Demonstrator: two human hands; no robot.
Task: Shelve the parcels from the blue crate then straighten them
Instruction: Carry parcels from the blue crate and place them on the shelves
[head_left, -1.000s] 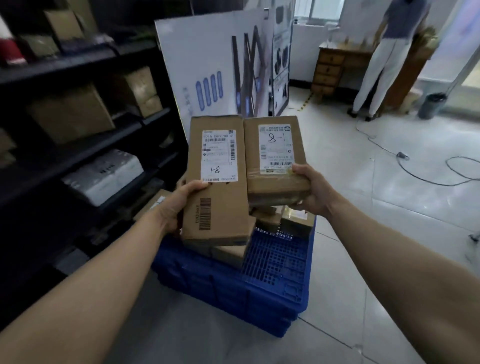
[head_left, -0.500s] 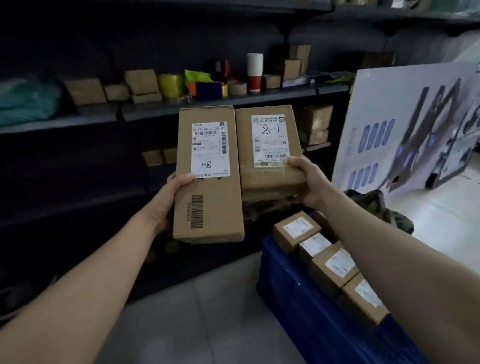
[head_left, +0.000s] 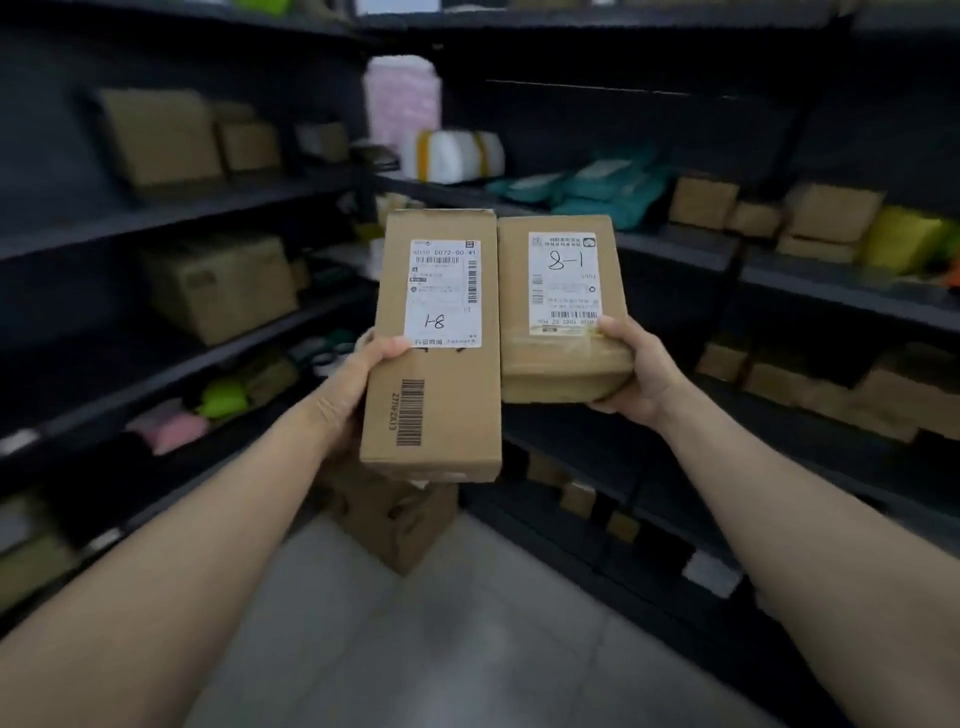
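The person stands in a corner where two runs of dark metal shelving meet, the left shelving (head_left: 182, 208) and the right shelving (head_left: 841, 291) closing in on a pale grey tiled floor (head_left: 441, 649). The light is dim and the edges of the view are blurred.

Both parcels are held up in the air in front of that corner, side by side with their long edges touching. The left hand (head_left: 358, 384) grips the long cardboard parcel (head_left: 457, 415), thumb pressed on its front at the lower corner of the white label (head_left: 444, 293) marked "1-8"; the fingers are hidden behind the box. The right hand (head_left: 639, 374) holds the shorter parcel (head_left: 561, 364) at its near end, thumb laid on the corner of the label (head_left: 563, 283) marked "8-1" and fingers curled underneath.

The left shelves carry brown cartons, among them a large carton (head_left: 218, 286), with a green bundle (head_left: 223, 397) and a pink bundle (head_left: 176, 431) lower down. On the right shelves lie a white bundle with yellow bands (head_left: 457, 156), teal mailer bags (head_left: 587, 187), more small cartons and a yellow package (head_left: 904, 239). A pink wrapped roll (head_left: 402, 98) stands upright at the corner. A cardboard box (head_left: 400, 525) sits on the floor below the parcels.
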